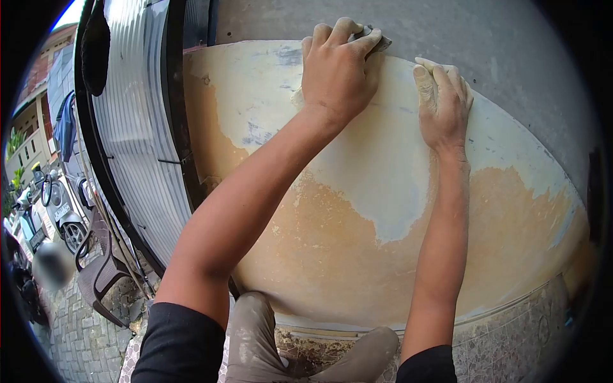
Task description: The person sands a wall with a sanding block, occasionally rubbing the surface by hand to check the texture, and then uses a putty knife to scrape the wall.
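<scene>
A large curved-edged panel [332, 236] stretches across the view, tan below with uneven cream, pale blue-grey patches above. At its upper edge my left hand [340, 70] is closed around a small dark grey piece [382, 43] that looks like folded sandpaper; most of it is hidden under the fingers. Farther right, my right hand [444, 102] grips the panel's rim, its fingers bent over the edge and its thumb on the near face. Pale dust coats the fingers of both hands.
Corrugated metal sheeting [137, 121] in a dark frame stands close on the left. Beyond it are a brown chair [102, 268] and a parked scooter [60, 204] on paving. Grey concrete [504, 45] lies past the panel. My knees [252, 325] are near its lower edge.
</scene>
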Action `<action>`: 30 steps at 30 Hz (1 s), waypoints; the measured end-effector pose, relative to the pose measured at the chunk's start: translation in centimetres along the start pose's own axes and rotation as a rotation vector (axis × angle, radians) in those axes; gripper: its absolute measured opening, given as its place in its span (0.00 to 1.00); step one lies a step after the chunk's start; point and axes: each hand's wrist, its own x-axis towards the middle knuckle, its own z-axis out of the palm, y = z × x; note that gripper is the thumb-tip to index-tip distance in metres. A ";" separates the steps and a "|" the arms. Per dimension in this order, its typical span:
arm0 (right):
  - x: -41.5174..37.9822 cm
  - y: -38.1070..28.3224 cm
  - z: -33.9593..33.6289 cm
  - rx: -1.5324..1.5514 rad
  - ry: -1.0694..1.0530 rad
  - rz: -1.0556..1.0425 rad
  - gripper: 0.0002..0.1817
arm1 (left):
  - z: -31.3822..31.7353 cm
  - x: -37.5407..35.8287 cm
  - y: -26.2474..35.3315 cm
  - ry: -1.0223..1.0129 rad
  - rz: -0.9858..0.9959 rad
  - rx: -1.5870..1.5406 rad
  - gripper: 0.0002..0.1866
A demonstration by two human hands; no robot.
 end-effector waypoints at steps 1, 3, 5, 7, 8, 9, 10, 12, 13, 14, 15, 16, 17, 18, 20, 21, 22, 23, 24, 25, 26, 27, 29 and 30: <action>-0.1 -0.1 0.0 -0.008 -0.007 0.000 0.27 | 0.3 -0.3 1.0 -0.023 -0.004 -0.010 0.17; 0.0 -0.1 0.0 0.027 -0.019 0.022 0.28 | 0.7 -2.6 3.2 -0.190 0.151 -0.033 0.15; 0.0 0.2 -0.1 0.020 -0.023 0.015 0.28 | 0.1 -6.8 4.6 -0.379 0.462 -0.119 0.16; 0.0 0.3 -0.1 0.021 -0.023 0.003 0.28 | -0.7 -6.5 3.2 -0.298 0.373 -0.072 0.17; 0.0 0.3 -0.1 0.031 -0.012 -0.004 0.28 | -1.1 -5.9 2.1 -0.222 0.291 -0.031 0.18; 0.0 0.3 -0.1 0.040 0.000 -0.009 0.28 | -2.0 -4.3 0.9 -0.172 0.109 0.004 0.18; -0.1 0.2 -0.1 0.039 -0.002 -0.002 0.28 | -1.9 -2.8 -0.6 -0.013 -0.087 -0.015 0.17; -0.1 0.1 -0.2 0.039 -0.009 0.000 0.28 | -2.0 -1.1 -2.7 0.110 -0.275 0.048 0.17; -0.1 0.2 0.0 0.036 -0.013 0.000 0.28 | -1.9 -1.0 -2.8 0.133 -0.332 0.063 0.17; -0.1 0.2 0.2 0.045 -0.007 0.015 0.28 | -1.6 -1.9 -1.8 0.059 -0.174 0.074 0.18; 0.0 0.2 0.3 0.056 -0.001 0.030 0.29 | -1.5 -3.6 0.1 -0.015 -0.015 0.086 0.19; -0.1 0.2 0.3 0.057 -0.003 0.030 0.29 | -1.9 -5.6 2.1 -0.185 0.125 0.030 0.22; -0.1 0.2 0.3 0.055 0.006 0.031 0.29 | -1.6 -8.1 3.0 -0.293 0.330 -0.022 0.24; -0.1 0.2 0.4 0.055 0.014 0.026 0.29 | -2.3 -8.6 2.9 -0.331 0.387 -0.062 0.24; 0.0 0.4 0.6 0.060 0.028 0.005 0.29 | -3.2 -8.6 1.3 -0.339 0.383 -0.038 0.24; -0.1 0.6 0.6 0.055 0.041 -0.003 0.29 | -3.7 -7.2 0.1 -0.313 0.327 0.020 0.23; -0.1 0.6 0.4 0.054 0.042 0.002 0.29 | -3.8 -5.7 -1.5 -0.197 0.201 0.074 0.20; -0.1 0.4 0.1 0.060 0.025 0.004 0.28 | -4.0 -4.3 -2.9 -0.055 0.029 0.141 0.18; -0.1 0.2 0.0 0.067 0.008 0.007 0.28 | -4.2 -3.4 -4.7 0.080 -0.107 0.157 0.17; -0.3 0.3 0.1 0.070 0.001 0.014 0.28 | -4.3 -3.2 -5.5 0.169 -0.254 0.100 0.17; -0.3 0.4 0.3 0.075 0.006 0.020 0.28 | -4.0 -4.2 -4.8 0.130 -0.242 0.137 0.18; -0.1 0.5 0.4 0.079 0.011 0.020 0.28 | -4.1 -5.1 -2.6 0.095 -0.232 0.175 0.18; 0.0 0.5 0.6 0.079 0.016 0.030 0.28 | -4.0 -10.3 1.2 -0.224 0.038 0.066 0.23; -0.1 0.4 0.7 0.076 0.026 0.046 0.28 | -4.5 -12.8 2.5 -0.406 0.233 -0.029 0.24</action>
